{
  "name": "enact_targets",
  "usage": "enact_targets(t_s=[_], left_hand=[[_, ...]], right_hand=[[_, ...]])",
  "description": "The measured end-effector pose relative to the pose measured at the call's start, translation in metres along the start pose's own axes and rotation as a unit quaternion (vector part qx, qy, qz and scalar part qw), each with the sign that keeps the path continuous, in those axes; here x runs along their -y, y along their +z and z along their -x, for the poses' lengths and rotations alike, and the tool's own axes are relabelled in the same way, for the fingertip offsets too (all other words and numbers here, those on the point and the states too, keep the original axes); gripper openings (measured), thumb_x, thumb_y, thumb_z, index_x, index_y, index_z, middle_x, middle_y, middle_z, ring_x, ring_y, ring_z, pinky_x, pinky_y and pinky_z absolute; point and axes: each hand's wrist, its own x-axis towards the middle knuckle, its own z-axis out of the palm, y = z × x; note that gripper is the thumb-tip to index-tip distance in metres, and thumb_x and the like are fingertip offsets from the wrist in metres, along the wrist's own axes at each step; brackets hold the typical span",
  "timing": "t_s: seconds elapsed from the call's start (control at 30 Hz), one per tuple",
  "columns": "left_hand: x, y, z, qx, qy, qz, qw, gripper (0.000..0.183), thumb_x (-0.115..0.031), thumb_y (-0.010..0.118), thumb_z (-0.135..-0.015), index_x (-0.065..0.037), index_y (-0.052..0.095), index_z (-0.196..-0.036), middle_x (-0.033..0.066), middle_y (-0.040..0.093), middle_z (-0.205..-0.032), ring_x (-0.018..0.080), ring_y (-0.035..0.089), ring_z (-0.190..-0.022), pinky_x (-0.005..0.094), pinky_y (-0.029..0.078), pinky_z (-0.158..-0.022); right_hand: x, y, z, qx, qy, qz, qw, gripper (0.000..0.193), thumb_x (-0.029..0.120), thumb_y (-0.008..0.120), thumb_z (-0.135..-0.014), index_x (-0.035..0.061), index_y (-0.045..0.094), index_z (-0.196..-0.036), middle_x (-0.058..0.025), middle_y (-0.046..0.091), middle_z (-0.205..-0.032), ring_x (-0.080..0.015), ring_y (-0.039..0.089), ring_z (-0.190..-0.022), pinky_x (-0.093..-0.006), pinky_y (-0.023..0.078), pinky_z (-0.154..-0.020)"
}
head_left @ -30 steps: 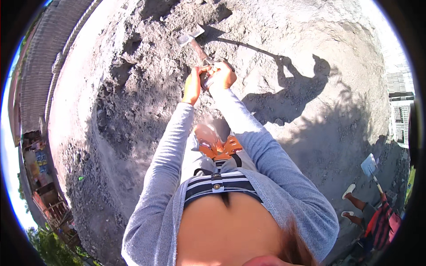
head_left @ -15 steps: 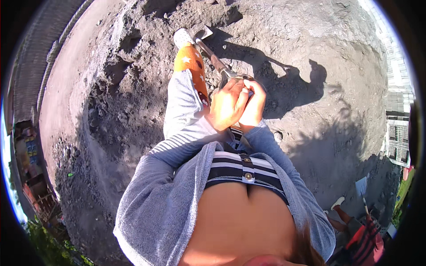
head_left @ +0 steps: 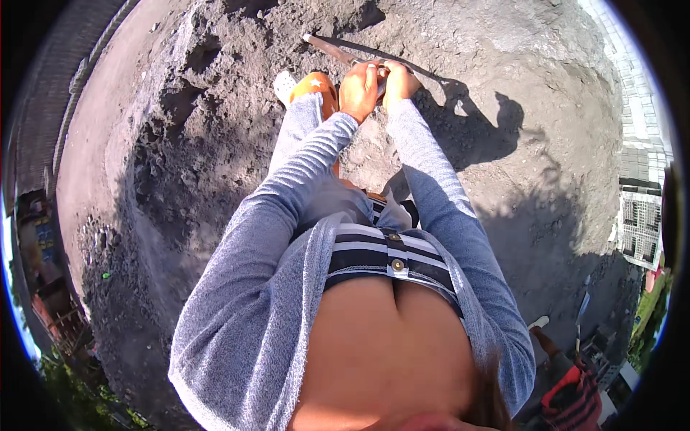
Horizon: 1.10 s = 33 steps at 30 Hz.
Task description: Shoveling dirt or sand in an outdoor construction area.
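Observation:
My left hand [head_left: 359, 90] and my right hand [head_left: 399, 83] are side by side, fingers closed on the metal grip of a shovel [head_left: 332, 51]. From my hands its brown wooden shaft slants away to the far left, low over the dirt. At the far end of the shaft no blade shows. Grey earth [head_left: 460, 43] lies rough and lumpy beneath it. A white shoe [head_left: 285, 87] and an orange sock with white stars [head_left: 314, 83] are just left of the shaft.
A person in red and dark clothing [head_left: 573, 395] is at the lower right, beside a thin long-handled tool [head_left: 581, 316]. Stacked pale blocks [head_left: 640, 154] and a light crate-like grid [head_left: 640, 226] line the right side. Broken, pitted earth [head_left: 194, 136] lies at the left.
Both hands have moved forward, away from my body, arms stretching out with the shovel. The blade, visible before, no longer shows. The other person's tool has shifted slightly.

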Motion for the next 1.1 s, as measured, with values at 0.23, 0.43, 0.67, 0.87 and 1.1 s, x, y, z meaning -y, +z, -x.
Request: enact_targets(t_s=[0.23, 0.43, 0.67, 0.87, 1.1], left_hand=[[0.154, -0.062, -0.007, -0.004, -0.236, 0.067, 0.97, 0.049, -0.039, 0.031, -0.093, 0.001, 0.055, -0.107, 0.0121, 0.059, -0.103, 0.0202, 0.058, -0.086, 0.0343, 0.046, -0.074], [0.267, -0.038, -0.025, 0.139, -0.569, 0.147, 0.797, 0.091, -0.072, 0.017, -0.08, 0.0, 0.035, -0.132, 0.0178, 0.045, -0.128, 0.0345, 0.053, -0.103, 0.0423, 0.04, -0.087], [0.371, 0.027, -0.085, -0.03, -0.723, 0.222, 0.654, 0.087, -0.07, 0.014, -0.082, 0.0, 0.031, -0.131, 0.0169, 0.047, -0.12, 0.0297, 0.043, -0.097, 0.0417, 0.036, -0.086], [0.402, 0.084, -0.164, -0.07, -0.768, 0.222, 0.596, 0.068, -0.057, 0.013, -0.089, -0.004, 0.033, -0.127, 0.0158, 0.055, -0.107, 0.0237, 0.052, -0.088, 0.038, 0.041, -0.081], [0.505, 0.083, -0.161, 0.057, -0.706, 0.274, 0.65, 0.047, -0.044, 0.03, -0.087, -0.004, 0.052, -0.098, 0.0159, 0.057, -0.087, 0.0249, 0.054, -0.078, 0.0413, 0.047, -0.076]], right_hand=[[-0.01, -0.01, 0.011, -0.047, 0.0, 0.045, 0.998, 0.006, 0.0, 0.063, -0.068, -0.0033, 0.06, -0.071, -0.0053, 0.055, -0.057, -0.0133, 0.05, -0.043, -0.025, 0.037, -0.038], [-0.032, -0.161, -0.029, -0.14, 0.016, 0.353, 0.925, 0.02, 0.012, 0.068, -0.068, -0.002, 0.058, -0.078, -0.0069, 0.059, -0.071, -0.0147, 0.055, -0.06, -0.0287, 0.043, -0.054], [-0.051, -0.132, -0.013, -0.287, 0.125, 0.196, 0.929, 0.013, 0.004, 0.065, -0.068, 0.0014, 0.055, -0.076, -0.0042, 0.052, -0.061, -0.0137, 0.05, -0.05, -0.0262, 0.04, -0.046], [0.005, -0.043, 0.013, -0.328, 0.132, 0.231, 0.906, 0.011, 0.001, 0.062, -0.072, 0.0023, 0.05, -0.072, -0.0031, 0.051, -0.057, -0.011, 0.048, -0.045, -0.0229, 0.037, -0.042], [-0.016, -0.033, 0.014, -0.373, 0.062, 0.259, 0.889, 0.017, 0.009, 0.068, -0.068, 0.0007, 0.054, -0.074, -0.0075, 0.059, -0.065, -0.0148, 0.056, -0.054, -0.0298, 0.046, -0.051]])
